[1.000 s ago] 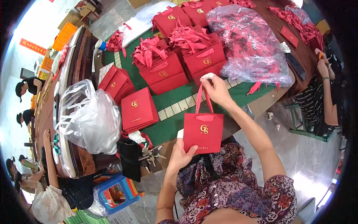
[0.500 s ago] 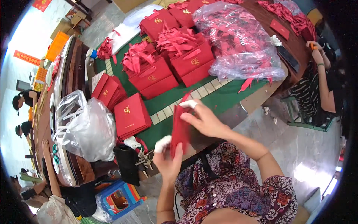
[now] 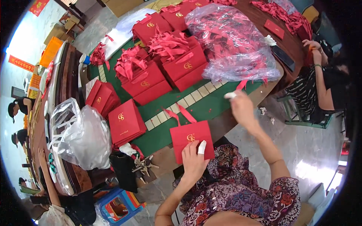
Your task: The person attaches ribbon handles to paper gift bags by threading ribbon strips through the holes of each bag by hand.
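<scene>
The left hand (image 3: 194, 162) lies over the red bag (image 3: 191, 130) at the near edge of the tabletop (image 3: 221, 123) (whether gripping, I cannot tell); the blurred right hand (image 3: 244, 112) is near a red ribbon (image 3: 241, 84), grasp unclear.

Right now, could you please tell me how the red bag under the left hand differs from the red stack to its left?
The red bag shows ribbon handles reaching past its top edge; the red stack shows none. The left hand rests over the red bag's lower part; no hand touches the red stack. The red bag looks single, whereas the red stack has several layers. Both are red with gold emblems.
</scene>
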`<state>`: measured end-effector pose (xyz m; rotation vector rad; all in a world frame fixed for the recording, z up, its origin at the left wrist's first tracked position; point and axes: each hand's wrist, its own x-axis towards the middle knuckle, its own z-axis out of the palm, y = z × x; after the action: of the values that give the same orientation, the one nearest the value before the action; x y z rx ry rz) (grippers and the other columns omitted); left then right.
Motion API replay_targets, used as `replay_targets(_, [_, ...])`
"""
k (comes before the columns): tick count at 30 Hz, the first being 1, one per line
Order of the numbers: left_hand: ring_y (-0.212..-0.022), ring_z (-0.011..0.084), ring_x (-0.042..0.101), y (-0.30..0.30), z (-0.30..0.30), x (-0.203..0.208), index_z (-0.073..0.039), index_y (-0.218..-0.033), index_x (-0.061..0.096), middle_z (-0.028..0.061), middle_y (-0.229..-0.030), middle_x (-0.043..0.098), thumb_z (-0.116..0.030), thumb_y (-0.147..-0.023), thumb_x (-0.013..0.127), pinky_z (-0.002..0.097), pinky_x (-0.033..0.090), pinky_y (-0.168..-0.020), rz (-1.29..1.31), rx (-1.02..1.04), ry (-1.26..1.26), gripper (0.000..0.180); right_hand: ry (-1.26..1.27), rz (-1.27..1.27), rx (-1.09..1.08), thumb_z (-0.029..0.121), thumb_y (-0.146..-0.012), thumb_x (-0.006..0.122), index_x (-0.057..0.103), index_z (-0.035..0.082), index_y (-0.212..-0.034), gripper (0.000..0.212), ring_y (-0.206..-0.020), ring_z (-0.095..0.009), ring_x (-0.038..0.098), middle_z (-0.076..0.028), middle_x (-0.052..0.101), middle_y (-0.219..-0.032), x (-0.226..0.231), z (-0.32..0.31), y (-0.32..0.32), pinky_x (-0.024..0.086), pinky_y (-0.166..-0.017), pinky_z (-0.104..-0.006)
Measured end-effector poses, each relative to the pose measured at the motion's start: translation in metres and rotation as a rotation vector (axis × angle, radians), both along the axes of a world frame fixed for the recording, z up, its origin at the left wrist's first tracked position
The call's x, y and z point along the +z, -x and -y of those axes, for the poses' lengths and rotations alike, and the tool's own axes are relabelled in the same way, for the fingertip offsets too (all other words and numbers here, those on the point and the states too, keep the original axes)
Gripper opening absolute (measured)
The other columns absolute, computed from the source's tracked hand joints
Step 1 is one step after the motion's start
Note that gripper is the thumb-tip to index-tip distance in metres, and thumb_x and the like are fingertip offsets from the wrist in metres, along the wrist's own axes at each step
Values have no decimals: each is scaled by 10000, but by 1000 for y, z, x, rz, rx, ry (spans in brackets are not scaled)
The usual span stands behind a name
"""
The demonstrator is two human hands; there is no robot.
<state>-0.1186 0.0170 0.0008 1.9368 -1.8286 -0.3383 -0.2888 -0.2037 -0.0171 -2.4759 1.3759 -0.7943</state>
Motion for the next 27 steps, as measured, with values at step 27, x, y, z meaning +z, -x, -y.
replay_targets(27, [-747, 72, 595, -47, 4, -7, -8, -974, 672, 1, -789, 661, -174, -982, 618, 248, 485, -695, -1126, 322, -87, 175, -286, 299, 648, 166, -814, 732, 681, 57, -980, 205, -863, -295, 612, -90, 625, -915, 30, -101, -62, 477, -760, -413])
